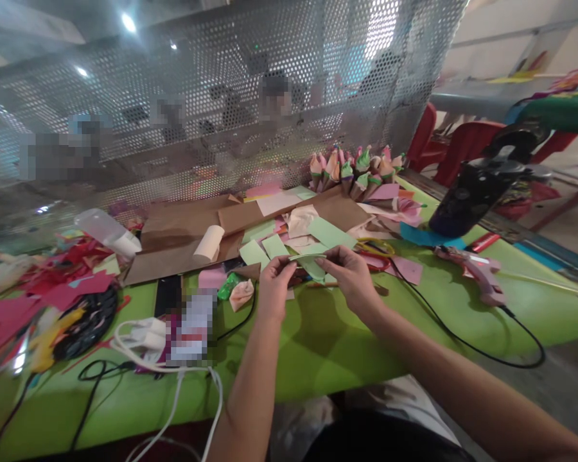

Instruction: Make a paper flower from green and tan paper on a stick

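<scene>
- While I watch from afar, my left hand (275, 282) and right hand (349, 274) each pinch an end of a pale green paper strip (308, 258) between thumb and fingers, probably to steady its curve.
- That strip is above the surface (298, 359), by loose green sheets (332, 232).
- Beyond my right forearm, the black cord (542, 356) of a pink glue gun (484, 273) could snag.
- Brown paper (183, 224) and paper cones (361, 170) crowd the back; white chargers (151, 333) clutter the left.
</scene>
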`<state>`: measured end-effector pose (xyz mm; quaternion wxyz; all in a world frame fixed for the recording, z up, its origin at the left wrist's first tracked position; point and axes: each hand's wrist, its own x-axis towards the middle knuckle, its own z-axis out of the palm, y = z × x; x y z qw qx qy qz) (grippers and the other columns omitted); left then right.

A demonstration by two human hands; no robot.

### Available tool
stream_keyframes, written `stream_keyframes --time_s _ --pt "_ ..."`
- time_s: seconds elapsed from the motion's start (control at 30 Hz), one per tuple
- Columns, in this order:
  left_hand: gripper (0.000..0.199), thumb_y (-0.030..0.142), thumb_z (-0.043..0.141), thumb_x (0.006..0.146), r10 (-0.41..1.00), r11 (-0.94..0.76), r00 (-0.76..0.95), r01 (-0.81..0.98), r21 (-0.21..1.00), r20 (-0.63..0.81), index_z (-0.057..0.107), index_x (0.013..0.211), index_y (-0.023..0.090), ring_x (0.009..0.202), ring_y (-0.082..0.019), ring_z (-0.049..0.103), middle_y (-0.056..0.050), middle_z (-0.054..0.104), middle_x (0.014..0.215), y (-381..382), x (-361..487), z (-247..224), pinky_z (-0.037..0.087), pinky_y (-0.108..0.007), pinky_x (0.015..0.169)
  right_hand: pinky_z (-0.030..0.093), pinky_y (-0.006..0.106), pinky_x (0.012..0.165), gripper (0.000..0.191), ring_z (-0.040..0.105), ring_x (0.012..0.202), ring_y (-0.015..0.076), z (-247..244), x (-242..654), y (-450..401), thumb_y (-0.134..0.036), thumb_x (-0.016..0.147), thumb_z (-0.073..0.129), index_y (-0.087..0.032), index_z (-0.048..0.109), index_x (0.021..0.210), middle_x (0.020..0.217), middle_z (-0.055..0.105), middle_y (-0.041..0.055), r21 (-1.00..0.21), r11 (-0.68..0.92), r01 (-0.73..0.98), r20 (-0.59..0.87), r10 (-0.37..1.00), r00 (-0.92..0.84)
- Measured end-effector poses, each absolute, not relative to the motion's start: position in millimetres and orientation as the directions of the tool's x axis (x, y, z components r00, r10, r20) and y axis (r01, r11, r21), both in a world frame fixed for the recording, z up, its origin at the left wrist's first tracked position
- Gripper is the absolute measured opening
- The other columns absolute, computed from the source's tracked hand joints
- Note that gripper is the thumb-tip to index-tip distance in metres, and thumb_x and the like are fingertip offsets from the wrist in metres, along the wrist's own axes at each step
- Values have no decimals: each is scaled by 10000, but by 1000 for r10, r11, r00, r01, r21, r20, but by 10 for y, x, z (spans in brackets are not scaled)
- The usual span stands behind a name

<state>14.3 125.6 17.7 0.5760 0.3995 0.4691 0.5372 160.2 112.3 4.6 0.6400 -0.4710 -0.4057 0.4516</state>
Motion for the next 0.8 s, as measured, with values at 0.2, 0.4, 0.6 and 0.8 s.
stream_keyframes --time_s 0.2,0.4,0.6,0.8 --pt "417 359 886 508 996 89 24 -242 966 -86 674 820 181 680 -146 673 12 708 714 1257 144 187 543 -274 690 421 267 531 366 515 593 142 24 1588 1131 -498 603 813 -223 586 684 626 600 -20 -965 158 -210 100 960 261" --pt "443 419 909 496 997 69 -22 -213 975 -76 682 789 176 632 -128 645 26 678 662 1254 144 211 531 -249 630 429 280 550 361 526 597 151 23 1570 1130 -492 592 822 -219 601 675 628 614 -10 -963 181 -199 123 954 274" --pt "457 428 915 487 995 89 -26 -239 967 -98 682 787 175 632 -128 643 28 677 661 1268 140 174 521 -245 627 433 285 562 315 509 596 150 43 1577 1128 -450 596 824 -220 615 649 614 613 -14 -973 173 -153 127 953 274" --pt "457 435 918 487 996 75 -33 -255 964 -87 680 776 172 615 -128 634 23 682 665 1280 136 146 528 -255 630 415 283 562 309 503 594 146 31 1560 1134 -438 622 808 -214 598 658 613 597 -15 -977 189 -101 154 946 285"
